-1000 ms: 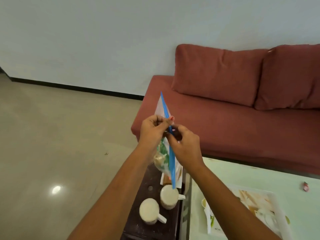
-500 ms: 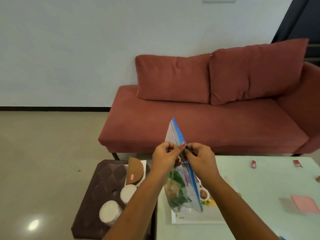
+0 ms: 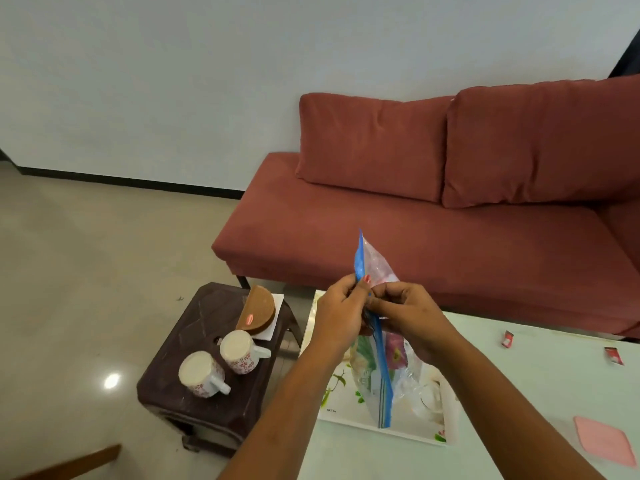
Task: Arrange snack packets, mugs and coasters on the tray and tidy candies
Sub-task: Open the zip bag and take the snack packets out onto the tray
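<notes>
1. Hands: the left hand (image 3: 341, 315) and right hand (image 3: 407, 317) are together. Both pinch the blue zip strip (image 3: 379, 344) of the clear bag (image 3: 370, 372).
2. Location: the bag hangs upright from that pinch, its lower end over the tray (image 3: 341, 407) at the left edge of the surface (image 3: 519, 393). Printed packets show inside. I cannot tell whether it touches the tray.
3. Change: one second ago the bag hung over the stool (image 3: 194, 344); it now hangs over the tray. The pinch is unchanged.
4. Meaning: I judge the packets are positioned for unloading onto the tray. I cannot tell whether the seal is parted.
5. Pending: the mugs (image 3: 239, 351) and brown coasters (image 3: 258, 311) stand on the stool. Two candies (image 3: 508, 339) lie near the far edge.
</notes>
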Tool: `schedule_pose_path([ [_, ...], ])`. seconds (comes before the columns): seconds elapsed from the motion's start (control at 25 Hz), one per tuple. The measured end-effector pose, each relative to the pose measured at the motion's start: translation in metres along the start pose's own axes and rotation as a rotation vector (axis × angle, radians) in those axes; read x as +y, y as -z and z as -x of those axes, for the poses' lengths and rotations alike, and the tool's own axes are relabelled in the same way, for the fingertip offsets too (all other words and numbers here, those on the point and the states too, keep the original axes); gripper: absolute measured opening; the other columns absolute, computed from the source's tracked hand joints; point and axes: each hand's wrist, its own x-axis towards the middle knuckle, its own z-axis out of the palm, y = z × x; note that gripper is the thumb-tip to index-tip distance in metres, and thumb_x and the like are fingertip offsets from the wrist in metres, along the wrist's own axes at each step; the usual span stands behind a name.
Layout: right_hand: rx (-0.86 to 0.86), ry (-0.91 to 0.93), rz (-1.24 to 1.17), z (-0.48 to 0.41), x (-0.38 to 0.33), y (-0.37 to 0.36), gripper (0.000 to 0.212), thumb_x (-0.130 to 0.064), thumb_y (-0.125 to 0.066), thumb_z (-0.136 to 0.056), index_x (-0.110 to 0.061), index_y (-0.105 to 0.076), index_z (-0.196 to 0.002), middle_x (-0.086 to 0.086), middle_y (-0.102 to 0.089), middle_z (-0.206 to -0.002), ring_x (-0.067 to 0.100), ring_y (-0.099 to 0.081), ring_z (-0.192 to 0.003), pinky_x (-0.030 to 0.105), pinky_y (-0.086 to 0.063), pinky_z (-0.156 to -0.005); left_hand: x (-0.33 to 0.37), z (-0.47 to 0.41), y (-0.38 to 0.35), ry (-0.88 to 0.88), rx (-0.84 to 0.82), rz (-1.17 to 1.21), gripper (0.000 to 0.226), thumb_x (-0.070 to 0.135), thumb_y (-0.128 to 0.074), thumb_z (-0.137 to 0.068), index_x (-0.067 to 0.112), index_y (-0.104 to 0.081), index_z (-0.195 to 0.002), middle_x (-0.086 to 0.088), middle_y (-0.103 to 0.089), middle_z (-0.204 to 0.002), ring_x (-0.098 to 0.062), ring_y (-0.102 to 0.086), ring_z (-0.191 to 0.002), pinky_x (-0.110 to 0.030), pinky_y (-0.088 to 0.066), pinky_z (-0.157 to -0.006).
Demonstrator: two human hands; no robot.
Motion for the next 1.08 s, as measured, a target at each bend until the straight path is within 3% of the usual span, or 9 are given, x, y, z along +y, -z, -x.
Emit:
schedule_pose_path([
  [0.16,-0.078,-0.07,-0.041,-0.003,-0.003,0.007,0.023,-0.011,-0.052,-0.094,-0.002,-0.071,-0.088,0.008,-0.071,-0.074,0.018,-0.069,-0.071,0.028,-0.057,-0.065,-0.006,-0.004,-0.003,0.024,0.062,-0.021,0.034,0.038,-0.045,-0.096,0.021,-0.056,-0.068,0.006,-0.048,-0.054,-0.017,-0.048,-0.057,-0.04,-0.049,-0.063],
  [0.28,-0.045,-0.068,-0.006,-0.002,-0.003,0.005,0.026,-0.012,-0.048,-0.095,-0.003,-0.069,-0.083,0.006,-0.067,-0.07,0.016,-0.064,-0.067,0.031,-0.058,-0.066,-0.008,-0.001,-0.009,0.019,0.097,-0.019,0.035,0.04,-0.042,-0.097,0.022,-0.059,-0.074,-0.002,-0.057,-0.068,-0.018,-0.055,-0.068,-0.035,-0.048,-0.066],
  [0.4,-0.038,-0.054,-0.019,-0.001,-0.008,0.002,0.026,-0.012,-0.045,-0.095,-0.006,-0.065,-0.08,0.005,-0.063,-0.07,0.011,-0.062,-0.063,0.026,-0.057,-0.061,-0.007,0.003,-0.011,0.003,0.124,-0.056,0.034,0.044,-0.038,-0.097,0.028,-0.06,-0.076,0.003,-0.06,-0.075,-0.013,-0.058,-0.073,-0.025,-0.05,-0.065],
  [0.52,-0.066,-0.055,-0.055,0.002,-0.011,0.0,0.024,-0.011,-0.046,-0.093,-0.009,-0.064,-0.077,0.003,-0.062,-0.071,0.008,-0.061,-0.063,0.024,-0.055,-0.06,-0.004,0.005,-0.011,-0.016,0.14,-0.053,0.037,0.041,-0.037,-0.098,0.022,-0.061,-0.077,-0.004,-0.059,-0.075,-0.018,-0.055,-0.074,-0.037,-0.05,-0.071],
  [0.6,-0.058,-0.061,-0.063,0.005,-0.011,0.003,0.023,-0.012,-0.046,-0.094,-0.008,-0.064,-0.081,0.006,-0.062,-0.075,0.011,-0.062,-0.069,0.028,-0.057,-0.062,-0.004,0.011,-0.014,-0.017,0.136,-0.031,0.034,0.039,-0.037,-0.099,0.023,-0.062,-0.082,-0.003,-0.061,-0.079,-0.017,-0.058,-0.077,-0.037,-0.053,-0.077],
  [0.72,-0.037,-0.064,-0.073,0.009,-0.01,0.009,0.025,-0.022,-0.05,-0.095,0.0,-0.062,-0.093,0.011,-0.062,-0.082,0.017,-0.063,-0.076,0.03,-0.058,-0.062,-0.007,0.022,-0.023,-0.067,0.113,-0.078,0.032,0.035,-0.04,-0.099,0.014,-0.06,-0.086,0.001,-0.059,-0.074,-0.013,-0.054,-0.071,-0.03,-0.05,-0.07],
  [0.84,-0.008,-0.067,-0.046,0.014,-0.01,0.016,0.03,-0.028,-0.052,-0.094,0.0,-0.062,-0.099,0.01,-0.066,-0.085,0.017,-0.067,-0.078,0.029,-0.057,-0.058,-0.007,0.029,-0.031,-0.098,0.066,-0.152,0.023,0.031,-0.044,-0.098,0.017,-0.053,-0.083,0.001,-0.058,-0.074,-0.018,-0.055,-0.072,-0.036,-0.054,-0.072],
  [1.0,-0.015,-0.076,-0.03,0.023,-0.008,0.03,0.026,-0.019,-0.045,-0.097,-0.007,-0.065,-0.086,0.004,-0.067,-0.072,0.011,-0.065,-0.065,0.028,-0.054,-0.055,-0.007,0.038,-0.041,-0.147,0.006,-0.277,0.027,0.029,-0.063,-0.087,0.023,-0.039,-0.076,0.005,-0.044,-0.064,-0.015,-0.043,-0.061,-0.032,-0.049,-0.061],
  [1.08,-0.008,-0.083,-0.014,0.028,-0.006,0.035,0.027,-0.017,-0.042,-0.097,-0.008,-0.063,-0.083,0.004,-0.065,-0.07,0.008,-0.063,-0.06,0.027,-0.053,-0.054,-0.01,0.043,-0.046,-0.164,0.023,-0.306,0.029,0.028,-0.066,-0.085,0.022,-0.039,-0.077,0.002,-0.044,-0.064,-0.018,-0.044,-0.061,-0.033,-0.053,-0.064],
])
